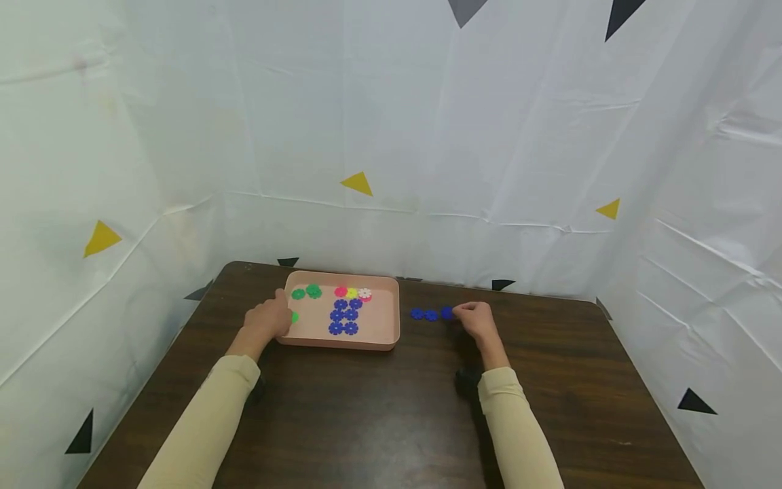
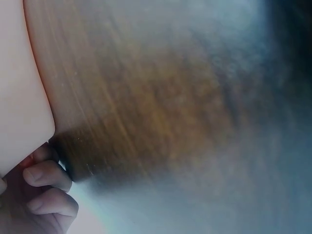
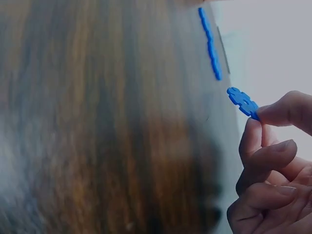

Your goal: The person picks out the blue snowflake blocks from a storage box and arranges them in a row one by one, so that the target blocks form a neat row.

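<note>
My right hand pinches a blue snowflake disc by its edge between thumb and forefinger, the other fingers curled. Two more blue discs lie side by side on the table, just left of the held one. At the left end of a pink tray, my left hand grips the rim, its fingers curled against the outer wall in the left wrist view. Inside the tray are blue discs in rows, green discs, and pink, yellow and white discs.
The dark wooden table carries the tray near its back edge. White sheeting with yellow and black triangles hangs behind the table and along both sides.
</note>
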Available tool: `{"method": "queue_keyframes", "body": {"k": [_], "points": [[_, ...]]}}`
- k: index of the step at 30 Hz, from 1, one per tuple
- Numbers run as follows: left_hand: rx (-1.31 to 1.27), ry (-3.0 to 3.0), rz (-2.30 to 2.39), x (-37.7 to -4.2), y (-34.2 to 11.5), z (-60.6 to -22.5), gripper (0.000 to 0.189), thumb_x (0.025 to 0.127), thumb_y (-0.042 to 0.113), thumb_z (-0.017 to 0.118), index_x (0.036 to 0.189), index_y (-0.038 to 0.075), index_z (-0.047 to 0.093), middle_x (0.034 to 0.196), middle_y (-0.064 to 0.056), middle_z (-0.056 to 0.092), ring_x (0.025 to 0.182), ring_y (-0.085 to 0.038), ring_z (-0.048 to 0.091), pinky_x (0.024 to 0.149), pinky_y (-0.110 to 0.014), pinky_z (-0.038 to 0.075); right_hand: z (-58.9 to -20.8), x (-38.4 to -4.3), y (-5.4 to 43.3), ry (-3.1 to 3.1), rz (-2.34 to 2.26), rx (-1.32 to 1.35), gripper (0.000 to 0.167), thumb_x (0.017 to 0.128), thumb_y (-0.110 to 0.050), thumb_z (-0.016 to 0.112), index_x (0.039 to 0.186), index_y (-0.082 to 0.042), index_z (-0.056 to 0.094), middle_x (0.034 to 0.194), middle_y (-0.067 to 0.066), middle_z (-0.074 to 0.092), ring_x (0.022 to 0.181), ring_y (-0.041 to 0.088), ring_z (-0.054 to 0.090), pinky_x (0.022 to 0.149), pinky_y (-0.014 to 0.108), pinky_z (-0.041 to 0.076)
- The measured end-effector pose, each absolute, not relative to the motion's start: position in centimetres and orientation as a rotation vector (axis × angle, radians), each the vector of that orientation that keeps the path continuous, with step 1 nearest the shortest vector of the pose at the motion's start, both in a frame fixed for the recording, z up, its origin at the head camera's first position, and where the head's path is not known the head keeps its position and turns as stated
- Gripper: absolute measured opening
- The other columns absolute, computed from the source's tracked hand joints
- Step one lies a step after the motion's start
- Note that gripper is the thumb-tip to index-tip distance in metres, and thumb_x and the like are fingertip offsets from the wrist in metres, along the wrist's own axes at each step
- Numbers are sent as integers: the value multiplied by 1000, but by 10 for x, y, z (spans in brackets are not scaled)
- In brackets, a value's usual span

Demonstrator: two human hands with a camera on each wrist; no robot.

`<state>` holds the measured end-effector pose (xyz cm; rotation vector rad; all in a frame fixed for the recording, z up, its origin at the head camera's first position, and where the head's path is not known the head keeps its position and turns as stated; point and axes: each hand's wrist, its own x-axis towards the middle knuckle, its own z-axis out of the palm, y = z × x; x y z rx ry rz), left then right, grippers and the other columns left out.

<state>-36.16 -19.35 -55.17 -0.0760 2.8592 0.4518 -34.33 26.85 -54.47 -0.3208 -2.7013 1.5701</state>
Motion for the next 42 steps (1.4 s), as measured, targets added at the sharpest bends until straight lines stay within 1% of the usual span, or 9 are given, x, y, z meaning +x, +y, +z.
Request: {"method": "queue_keyframes", "body": {"k": [2,8,11,16,23,29,36,39,42], "points": [[-75,2855,454,-362,-194,-552,59,110,21,40,157,-9,22,110,-27,65,85,-37,60,86,-55,52,-547,-344,270,-2704,1575,-348,35,104,-18,63,121,11,72,127,25,65,118,36,56,104,50,47],[-78,2838,453,-367,-196,-552,65,110,23,40,161,-9,18,107,-24,64,84,-36,59,84,-53,50,-548,-349,270,-2699,1588,-393,32,102,-17,66,119,9,75,117,21,71,101,27,59,78,29,47],[-78,2829,449,-369,-197,-553,67,110,24,40,163,-9,15,104,-23,64,83,-35,59,83,-52,49,-548,-350,270,-2712,1603,-413,33,102,-19,66,121,7,75,119,21,75,97,24,61,73,26,47],[-73,2831,452,-367,-198,-552,67,110,24,39,163,-8,15,103,-22,64,82,-34,59,82,-51,49,-547,-352,270,-2730,1594,-415,34,101,-20,66,120,6,76,115,19,79,81,21,62,67,29,44],[-72,2849,471,-362,-197,-551,66,110,24,39,163,-8,15,101,-21,63,81,-34,58,81,-50,48,-549,-353,271,-2718,1598,-416,32,102,-20,67,118,5,77,109,15,76,75,18,61,67,31,44],[-77,2850,475,-362,-197,-551,66,111,24,39,163,-7,16,105,-23,64,84,-35,59,86,-53,49,-555,-357,272,-2700,1593,-412,28,102,-19,69,116,4,77,100,11,76,68,15,59,62,30,44],[-87,2856,480,-361,-196,-552,65,110,23,40,163,-8,16,113,-26,65,88,-37,59,91,-56,50,-558,-355,272,-2684,1592,-403,29,102,-19,68,116,4,77,98,9,74,67,14,59,61,29,44],[-90,2860,482,-359,-195,-551,64,110,22,39,162,-8,17,117,-28,65,89,-37,60,93,-58,51,-557,-352,271,-2676,1585,-387,31,103,-20,68,118,5,75,97,8,69,73,16,58,65,30,45],[-82,2863,481,-359,-195,-551,64,109,22,39,162,-8,18,117,-29,65,89,-38,60,93,-58,51,-554,-349,268,-2671,1586,-355,34,104,-22,67,123,6,74,107,12,67,89,21,58,76,33,48]]}}
